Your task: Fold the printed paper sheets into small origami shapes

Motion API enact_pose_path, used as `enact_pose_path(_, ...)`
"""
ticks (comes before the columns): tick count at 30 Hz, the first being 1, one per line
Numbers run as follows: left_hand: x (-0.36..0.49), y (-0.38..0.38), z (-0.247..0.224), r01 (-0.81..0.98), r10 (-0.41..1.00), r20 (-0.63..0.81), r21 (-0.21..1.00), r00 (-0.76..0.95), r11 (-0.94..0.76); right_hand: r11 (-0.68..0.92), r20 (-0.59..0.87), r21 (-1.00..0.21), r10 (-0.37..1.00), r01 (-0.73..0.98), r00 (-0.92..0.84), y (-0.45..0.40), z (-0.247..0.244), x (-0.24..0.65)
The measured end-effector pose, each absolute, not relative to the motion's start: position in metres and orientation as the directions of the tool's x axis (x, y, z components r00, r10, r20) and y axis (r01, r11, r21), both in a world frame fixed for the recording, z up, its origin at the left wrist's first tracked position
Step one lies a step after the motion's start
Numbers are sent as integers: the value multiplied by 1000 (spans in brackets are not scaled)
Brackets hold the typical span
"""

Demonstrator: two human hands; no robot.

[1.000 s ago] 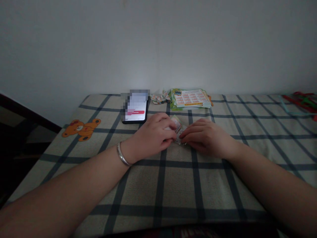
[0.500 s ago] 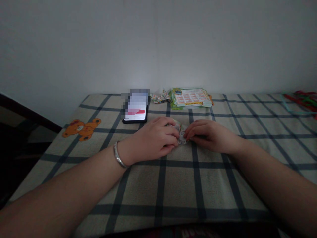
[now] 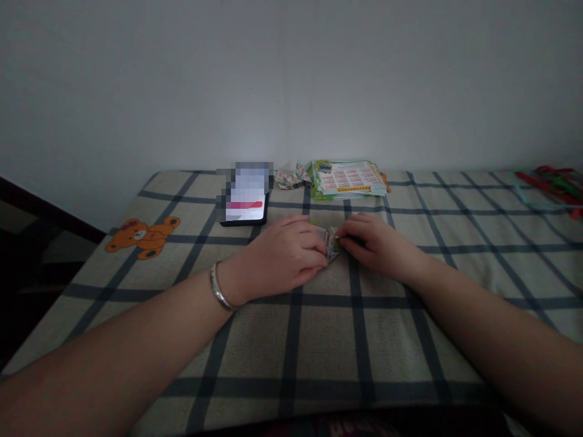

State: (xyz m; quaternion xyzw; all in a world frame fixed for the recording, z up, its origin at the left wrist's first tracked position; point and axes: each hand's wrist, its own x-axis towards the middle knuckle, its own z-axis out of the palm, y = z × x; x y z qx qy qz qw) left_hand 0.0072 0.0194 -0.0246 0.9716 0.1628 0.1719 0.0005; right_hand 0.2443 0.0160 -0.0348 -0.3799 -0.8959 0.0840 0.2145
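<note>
Between my hands, low over the checked cloth, is a small printed paper packet, whitish with some green and red print. My left hand, with a silver bangle on its wrist, lies over the packet's left part, fingers curled down on it and hiding most of it. The fingers of my right hand pinch the packet's right edge between thumb and forefinger. What is inside the packet cannot be seen.
A phone with a lit, blurred screen lies behind my left hand. Beside it are crumpled printed wrapper pieces and a stack of printed cards near the wall. A bear patch lies left; red and green items far right.
My right hand's fingers have shifted slightly left and up, folding the packet's right edge, so a different side of it shows. My left hand stays nearly in place.
</note>
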Motion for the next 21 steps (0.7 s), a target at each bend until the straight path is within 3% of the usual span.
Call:
enact_pose_path(7,7,21,-25,295,295,333,52,896,-954,610,357,-439,792,660,-495,18,-41,239)
enact_pose_path(16,8,17,-24,316,287,352,-26,891,-948,635,336,-424,772,645,-539,18,-38,243)
enact_pose_path(21,8,18,-26,317,294,347,-12,891,-948,653,322,-422,756,629,-570,19,-37,247)
